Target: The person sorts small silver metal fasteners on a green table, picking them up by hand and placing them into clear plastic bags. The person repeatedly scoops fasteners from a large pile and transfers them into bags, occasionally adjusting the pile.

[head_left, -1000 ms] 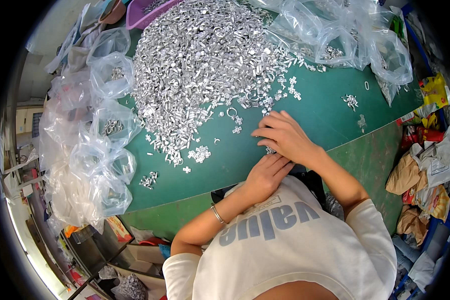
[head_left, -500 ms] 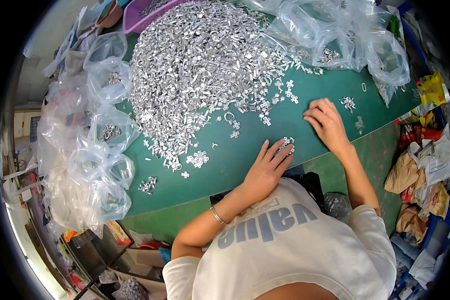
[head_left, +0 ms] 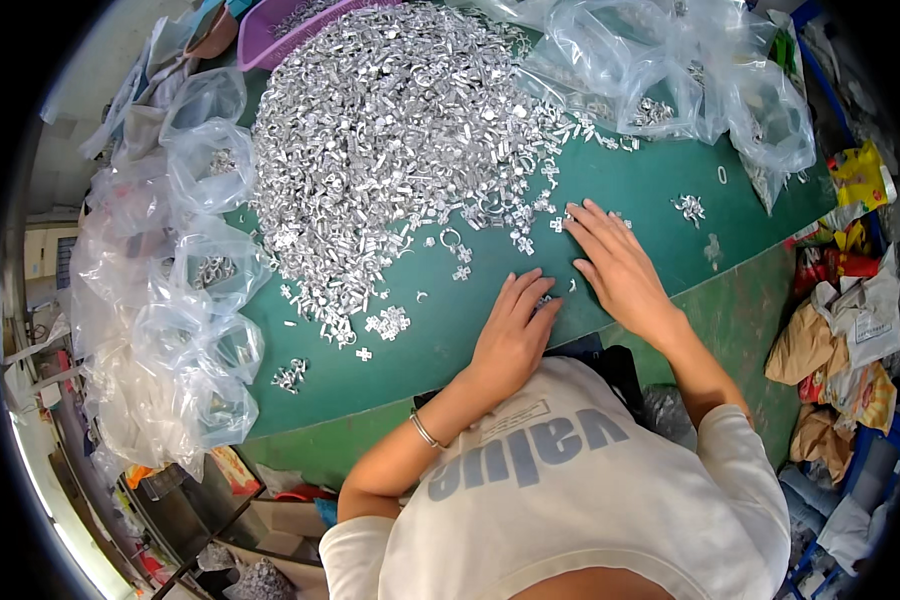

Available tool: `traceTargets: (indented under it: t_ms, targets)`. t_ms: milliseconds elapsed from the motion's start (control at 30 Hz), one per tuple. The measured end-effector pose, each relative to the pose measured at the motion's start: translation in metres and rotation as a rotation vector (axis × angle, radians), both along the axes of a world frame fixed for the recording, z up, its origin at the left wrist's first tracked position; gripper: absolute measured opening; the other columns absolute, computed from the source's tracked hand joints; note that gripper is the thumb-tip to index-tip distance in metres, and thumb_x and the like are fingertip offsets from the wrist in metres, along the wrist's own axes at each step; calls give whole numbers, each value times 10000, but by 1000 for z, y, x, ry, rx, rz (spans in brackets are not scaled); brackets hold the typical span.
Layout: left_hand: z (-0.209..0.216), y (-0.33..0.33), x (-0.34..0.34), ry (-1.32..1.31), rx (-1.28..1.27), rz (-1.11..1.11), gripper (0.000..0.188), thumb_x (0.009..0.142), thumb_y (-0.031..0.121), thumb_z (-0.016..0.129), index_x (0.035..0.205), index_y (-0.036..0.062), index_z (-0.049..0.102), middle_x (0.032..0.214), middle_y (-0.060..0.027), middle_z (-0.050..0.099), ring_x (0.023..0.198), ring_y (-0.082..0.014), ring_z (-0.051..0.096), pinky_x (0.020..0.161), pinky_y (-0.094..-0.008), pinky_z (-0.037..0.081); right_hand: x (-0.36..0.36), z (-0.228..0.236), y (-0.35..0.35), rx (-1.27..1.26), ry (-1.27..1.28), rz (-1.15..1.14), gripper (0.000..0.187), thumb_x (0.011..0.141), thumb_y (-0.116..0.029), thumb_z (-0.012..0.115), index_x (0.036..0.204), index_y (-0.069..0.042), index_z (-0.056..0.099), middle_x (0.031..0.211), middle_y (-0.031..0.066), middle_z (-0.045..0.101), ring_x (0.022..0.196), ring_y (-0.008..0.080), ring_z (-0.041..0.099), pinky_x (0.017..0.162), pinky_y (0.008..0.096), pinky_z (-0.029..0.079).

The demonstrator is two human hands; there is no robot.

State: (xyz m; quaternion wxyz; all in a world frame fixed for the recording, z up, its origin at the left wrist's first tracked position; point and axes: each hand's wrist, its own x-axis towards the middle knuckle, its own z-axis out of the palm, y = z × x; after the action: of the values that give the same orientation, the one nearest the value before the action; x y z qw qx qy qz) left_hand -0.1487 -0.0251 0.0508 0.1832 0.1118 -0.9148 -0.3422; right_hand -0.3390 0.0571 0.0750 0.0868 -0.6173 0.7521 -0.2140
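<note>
My left hand point(head_left: 511, 338) lies low over the near edge of the green table point(head_left: 420, 350), fingers stretched out. Under its fingertips a few small silver pieces point(head_left: 544, 300) show in part; the palm hides the rest. My right hand point(head_left: 618, 268) is spread on the tabletop with its fingers pointing to the far left. Its fingertips are beside a silver cross-shaped piece point(head_left: 557, 225), and more pieces show just behind the fingers. In front of both hands rises a large heap of small silver metal pieces point(head_left: 390, 130), with loose crosses point(head_left: 462, 272) scattered along its near side.
Clear plastic bags with silver pieces line the left edge point(head_left: 210, 270) and the far right point(head_left: 670, 80). A purple basket point(head_left: 260, 40) stands behind the heap. Small clusters lie at the near left point(head_left: 290, 375) and right point(head_left: 689, 208). Crumpled packaging point(head_left: 820, 330) is piled at right.
My right hand has moved left across the table and its fingers have straightened from a curl. My left hand has shifted slightly left, and the cluster under it is now mostly covered.
</note>
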Motion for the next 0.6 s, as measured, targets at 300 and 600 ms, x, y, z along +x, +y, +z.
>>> traceTargets:
  t_ms: [300,600]
  targets:
    - [3,2,1,-3,34,122,372,826,14,637,1188,-9,551,1305,-179,477,1278,-393,421,1076,-547,319,10,12,16,50,-161,74,425,904,-100,568,1313,-11,492,1403,137,449,1337,333,380,1120,473,284]
    - [11,-23,-42,-114,-232,-4,448,779,-82,506,1224,-35,533,1363,-178,463,1311,-347,413,1109,-538,273,12,16,31,18,88,-92,326,861,-74,607,1185,-43,599,1320,121,497,1305,314,403,1089,532,242]
